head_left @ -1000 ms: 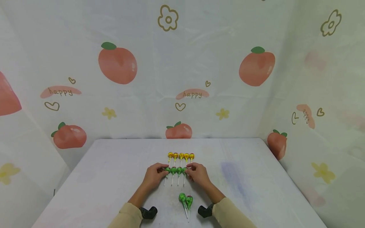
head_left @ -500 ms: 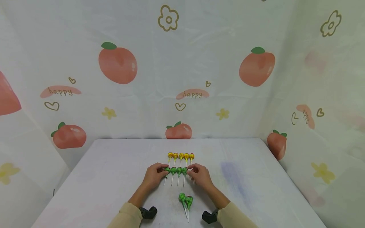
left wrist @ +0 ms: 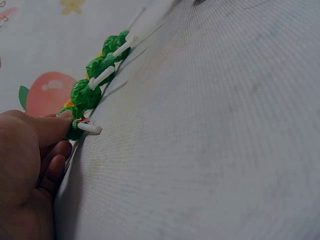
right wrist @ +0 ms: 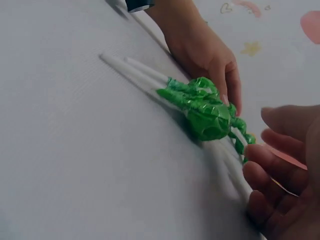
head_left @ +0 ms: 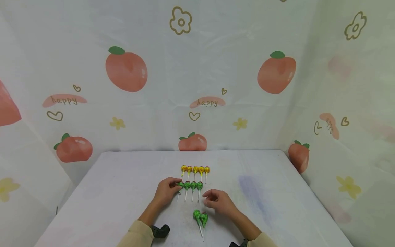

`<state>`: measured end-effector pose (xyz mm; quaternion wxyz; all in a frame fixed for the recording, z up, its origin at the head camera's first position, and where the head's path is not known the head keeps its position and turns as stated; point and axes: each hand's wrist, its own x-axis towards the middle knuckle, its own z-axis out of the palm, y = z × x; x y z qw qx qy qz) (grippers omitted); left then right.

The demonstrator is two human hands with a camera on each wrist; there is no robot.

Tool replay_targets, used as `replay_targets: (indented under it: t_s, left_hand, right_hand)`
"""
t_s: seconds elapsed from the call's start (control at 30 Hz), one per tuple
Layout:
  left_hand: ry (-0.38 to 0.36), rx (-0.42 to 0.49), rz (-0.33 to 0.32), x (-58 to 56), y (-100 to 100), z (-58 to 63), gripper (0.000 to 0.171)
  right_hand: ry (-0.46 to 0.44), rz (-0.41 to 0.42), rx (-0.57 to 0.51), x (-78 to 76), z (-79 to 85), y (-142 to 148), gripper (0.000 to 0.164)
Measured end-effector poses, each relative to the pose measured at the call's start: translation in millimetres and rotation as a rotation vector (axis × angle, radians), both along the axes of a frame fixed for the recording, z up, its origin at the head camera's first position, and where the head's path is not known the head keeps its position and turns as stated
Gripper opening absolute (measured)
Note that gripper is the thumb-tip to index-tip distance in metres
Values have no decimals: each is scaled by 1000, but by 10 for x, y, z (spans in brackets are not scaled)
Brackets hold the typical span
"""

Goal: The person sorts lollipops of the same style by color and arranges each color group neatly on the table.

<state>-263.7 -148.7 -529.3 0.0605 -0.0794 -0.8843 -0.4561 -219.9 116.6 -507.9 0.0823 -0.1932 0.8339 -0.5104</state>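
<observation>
Several green-wrapped lollipops [head_left: 193, 185] lie side by side in a row on the white table, sticks toward me. My left hand [head_left: 166, 192] pinches the head of the leftmost lollipop [left wrist: 76, 131] between thumb and fingers at the row's left end. To the right of the row, my right hand [head_left: 220, 202] hovers with loosely bent fingers and nothing in them. Two more green lollipops [head_left: 204, 218] lie together nearer to me, left of and below that hand; they look large in the right wrist view, with the left hand [right wrist: 205, 52] behind them.
Behind the green row, several yellow-wrapped lollipops [head_left: 195, 169] form another row. A white curtain [head_left: 197, 68] printed with peaches hangs beyond the far edge of the table [head_left: 123, 181]. Black devices [head_left: 160, 231] are worn at the wrists.
My right hand has left the right end of the green row and moved back toward me and slightly right. The left hand stays on its lollipop; the lollipops keep their places.
</observation>
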Motion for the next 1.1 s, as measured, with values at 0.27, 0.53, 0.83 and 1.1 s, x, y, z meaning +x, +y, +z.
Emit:
replay_targets:
  t_s: [0.27,0.53,0.83,1.1]
  left_hand:
    - [-2,8,0,-4,-2,-11,23]
    - [8,4,-4,-2,-1,-11,23]
    - [13,-4,-3,27,11,28,23]
    - [13,3,2,23,17,24,23]
  right_hand:
    - [18,57,75,89,-38,53,22]
    - [66,109,162,137,-64,78,24]
    - [91,192,225,141,-57,72,19]
    - [58,229,252,80,-7,81,16]
